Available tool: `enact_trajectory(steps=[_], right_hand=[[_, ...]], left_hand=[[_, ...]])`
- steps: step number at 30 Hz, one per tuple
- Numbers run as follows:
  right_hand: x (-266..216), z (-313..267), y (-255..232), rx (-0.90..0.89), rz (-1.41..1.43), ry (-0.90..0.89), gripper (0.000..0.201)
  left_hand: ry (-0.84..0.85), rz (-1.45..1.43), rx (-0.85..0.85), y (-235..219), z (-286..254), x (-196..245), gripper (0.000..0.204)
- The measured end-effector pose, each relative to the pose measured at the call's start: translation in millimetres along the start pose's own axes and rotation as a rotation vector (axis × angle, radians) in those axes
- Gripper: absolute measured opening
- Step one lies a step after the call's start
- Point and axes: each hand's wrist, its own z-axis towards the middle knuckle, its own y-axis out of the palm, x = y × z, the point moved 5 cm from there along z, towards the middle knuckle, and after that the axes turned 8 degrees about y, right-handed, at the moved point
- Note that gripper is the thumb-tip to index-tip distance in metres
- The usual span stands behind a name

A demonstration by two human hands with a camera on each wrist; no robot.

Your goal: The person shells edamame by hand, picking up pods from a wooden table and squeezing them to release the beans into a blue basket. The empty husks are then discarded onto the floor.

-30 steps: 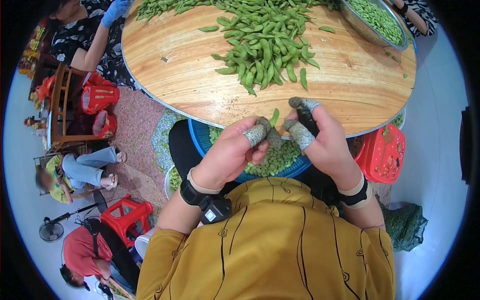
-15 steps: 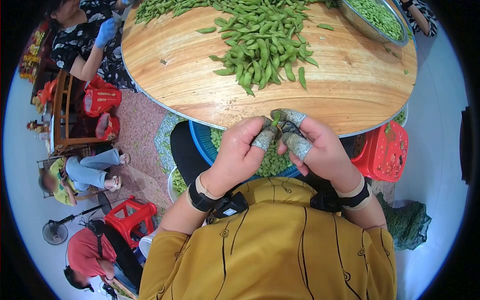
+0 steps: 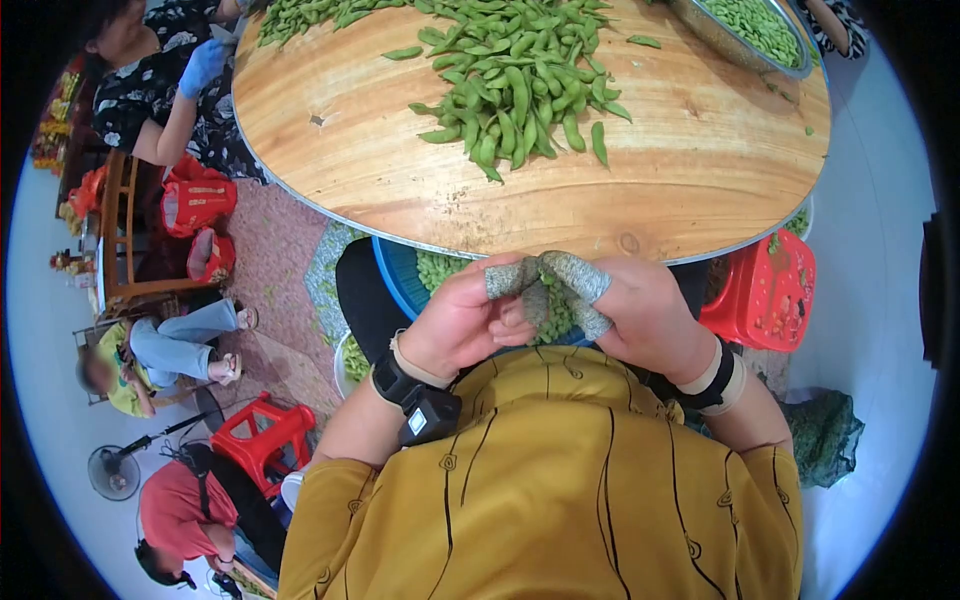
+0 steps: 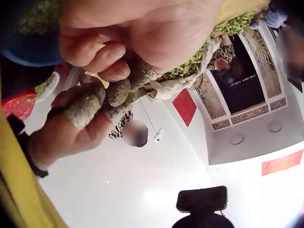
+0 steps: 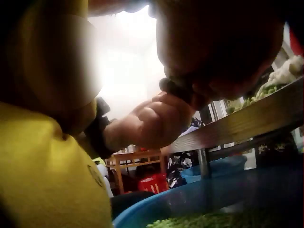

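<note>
Both hands meet over a blue basin (image 3: 398,285) of shelled green beans (image 3: 440,268), just below the table's near edge. Grey covers wrap the thumbs and forefingers. My left hand (image 3: 455,315) pinches a green soybean pod, its other fingers curled in; my right hand (image 3: 645,305) closes on the same pod from the other side. The fingertips almost wholly hide the pod. In the left wrist view, the covered fingertips (image 4: 85,111) press together. A heap of unshelled soybean pods (image 3: 520,90) lies ahead on the wooden table (image 3: 350,150).
A metal bowl (image 3: 745,40) of shelled beans stands at the table's far right. Beside my right forearm is a red plastic stool (image 3: 765,295); a dark green mesh sack (image 3: 825,435) lies on the floor. A person wearing blue gloves (image 3: 203,68) sits at the left.
My right hand moved in from the right to meet the left at the pod. The hands then sank slightly, and the pod, earlier showing above the fingertips, is now mostly covered.
</note>
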Motion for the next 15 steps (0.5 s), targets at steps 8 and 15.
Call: enact_trajectory(steps=[8,15], right_hand=[[16.7,1.9,20.2,-0.068,0.978,0.459,0.029],[10.5,12.5,22.5,-0.225,1.077,0.698,0.019]], left_hand=[[0.041,0.247,0.104,0.5,-7.0,6.7,0.027],[0.004,0.131,0.002,-9.0,-7.9,0.9,0.031]])
